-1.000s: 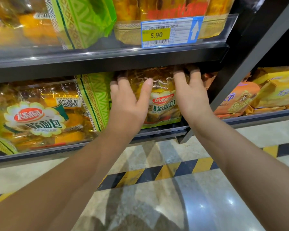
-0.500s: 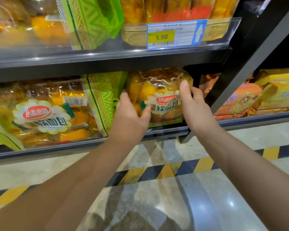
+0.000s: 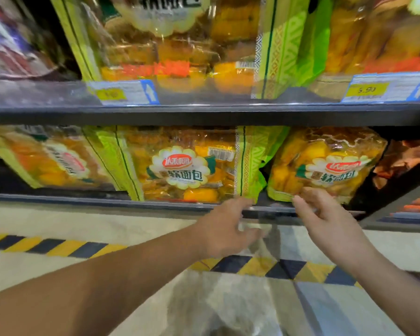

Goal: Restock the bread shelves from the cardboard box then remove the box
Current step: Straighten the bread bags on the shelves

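Note:
A yellow-and-green bag of soft bread [image 3: 325,166] stands at the right end of the lower dark shelf [image 3: 131,198]. My right hand [image 3: 325,221] hovers just below its bottom edge with relaxed fingers that hold nothing. My left hand [image 3: 226,229] is in front of the shelf rail, fingers loose and empty, its fingertips near the green corner of the neighbouring bread bag [image 3: 187,168]. The cardboard box is out of view.
More bread bags [image 3: 180,44] fill the upper shelf above price tags [image 3: 383,89]. Another bag [image 3: 46,158] lies at the lower left. A dark slanted upright [image 3: 398,187] bounds the shelf on the right. Black-and-yellow hazard tape [image 3: 49,246] crosses the marble floor.
Both hands have let go of the right-hand bread bag and drawn back down to the shelf edge. The view has swung to the left.

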`<move>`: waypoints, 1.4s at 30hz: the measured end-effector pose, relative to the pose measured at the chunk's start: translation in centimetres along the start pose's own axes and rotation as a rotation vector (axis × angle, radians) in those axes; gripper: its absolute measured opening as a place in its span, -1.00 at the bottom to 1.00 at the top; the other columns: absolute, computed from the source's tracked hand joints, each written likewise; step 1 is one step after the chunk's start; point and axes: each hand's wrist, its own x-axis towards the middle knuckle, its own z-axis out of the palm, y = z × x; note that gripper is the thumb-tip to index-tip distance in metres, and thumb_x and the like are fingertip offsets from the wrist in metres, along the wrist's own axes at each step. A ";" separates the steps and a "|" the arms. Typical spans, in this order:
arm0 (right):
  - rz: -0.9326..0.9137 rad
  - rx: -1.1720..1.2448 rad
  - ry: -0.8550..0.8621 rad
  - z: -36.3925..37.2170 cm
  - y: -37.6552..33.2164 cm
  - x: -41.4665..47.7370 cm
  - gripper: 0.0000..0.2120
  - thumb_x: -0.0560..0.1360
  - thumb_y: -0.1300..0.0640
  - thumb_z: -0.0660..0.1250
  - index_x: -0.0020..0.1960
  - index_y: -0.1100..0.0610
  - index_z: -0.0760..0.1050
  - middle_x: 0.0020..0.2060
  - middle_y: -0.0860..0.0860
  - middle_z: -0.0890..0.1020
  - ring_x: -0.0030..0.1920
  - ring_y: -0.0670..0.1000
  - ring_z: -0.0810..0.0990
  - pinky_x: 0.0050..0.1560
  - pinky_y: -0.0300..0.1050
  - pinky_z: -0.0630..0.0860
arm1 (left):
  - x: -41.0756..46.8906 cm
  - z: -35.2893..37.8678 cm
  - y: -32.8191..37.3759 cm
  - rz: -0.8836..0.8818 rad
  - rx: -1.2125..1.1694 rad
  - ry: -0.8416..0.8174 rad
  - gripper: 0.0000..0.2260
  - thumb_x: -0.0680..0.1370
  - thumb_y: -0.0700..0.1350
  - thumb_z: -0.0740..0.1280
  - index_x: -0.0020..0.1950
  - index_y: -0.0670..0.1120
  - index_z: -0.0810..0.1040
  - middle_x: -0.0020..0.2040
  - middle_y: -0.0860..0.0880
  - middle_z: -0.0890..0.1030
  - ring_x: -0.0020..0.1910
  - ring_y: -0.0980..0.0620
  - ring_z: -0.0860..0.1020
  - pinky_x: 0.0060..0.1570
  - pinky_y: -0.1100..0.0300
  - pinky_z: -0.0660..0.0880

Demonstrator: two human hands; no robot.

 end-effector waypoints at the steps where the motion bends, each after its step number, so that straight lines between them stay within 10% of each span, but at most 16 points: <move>1: -0.061 -0.017 -0.012 0.7 -1.0 -0.1 -0.40 0.58 -0.29 0.16 0.50 0.02 0.38 0.42 -0.06 0.51 0.40 -0.02 0.47 0.24 -0.06 0.40 | -0.9 -1.0 -1.3 -0.014 -0.014 0.048 -0.46 0.64 0.02 0.37 0.59 0.01 0.29 0.40 0.10 0.44 0.41 0.11 0.44 0.34 0.17 0.43; 8: -0.047 -0.065 -0.168 6.4 -6.0 1.3 -0.36 0.57 -0.20 0.36 0.51 0.09 0.27 0.31 -0.04 0.52 0.34 0.04 0.51 0.29 0.02 0.49 | -6.4 -9.8 -11.0 -0.426 -0.170 0.711 -0.41 0.59 0.06 0.42 0.50 -0.15 0.28 0.39 -0.13 0.47 0.27 -0.13 0.51 0.20 0.00 0.48; 14: 0.053 -0.303 -0.070 8.1 -6.7 4.1 -0.48 0.59 -0.11 0.39 0.43 0.08 0.33 0.37 0.07 0.56 0.30 0.16 0.57 0.12 0.03 0.53 | -5.8 -11.6 -14.9 -0.337 -0.049 0.533 -0.32 0.60 0.12 0.40 0.61 -0.07 0.21 0.53 -0.09 0.42 0.45 -0.13 0.45 0.39 -0.10 0.44; 19: -0.011 -0.440 -0.068 7.7 -6.6 6.0 -0.64 0.60 -0.02 0.40 0.36 0.06 0.55 0.25 0.04 0.66 0.10 0.06 0.62 0.10 -0.05 0.56 | -2.7 -12.9 -16.2 -0.372 0.212 0.614 -0.69 0.64 0.12 0.34 0.12 -0.14 0.48 0.04 -0.15 0.62 -0.04 -0.13 0.57 -0.06 -0.04 0.54; 27: 0.127 -0.550 0.110 6.7 -4.4 7.0 -0.57 0.57 -0.08 0.43 -0.34 0.12 0.42 -0.43 0.06 0.50 -0.39 0.06 0.50 -0.46 -0.13 0.34 | -0.9 -12.4 -15.2 -0.291 0.313 0.669 -0.70 0.65 0.11 0.33 -0.10 -0.11 0.52 -0.15 -0.09 0.64 -0.12 -0.19 0.61 -0.05 -0.05 0.58; 42: 0.183 -0.559 0.079 7.6 -5.4 6.1 -0.52 0.55 -0.24 0.37 -0.19 0.19 0.48 -0.28 0.13 0.57 -0.27 0.08 0.52 -0.38 -0.09 0.38 | -2.5 -14.1 -16.0 -0.351 0.165 0.681 -0.69 0.62 0.11 0.37 -0.24 0.00 0.45 -0.25 0.01 0.55 -0.12 -0.11 0.58 0.08 -0.04 0.55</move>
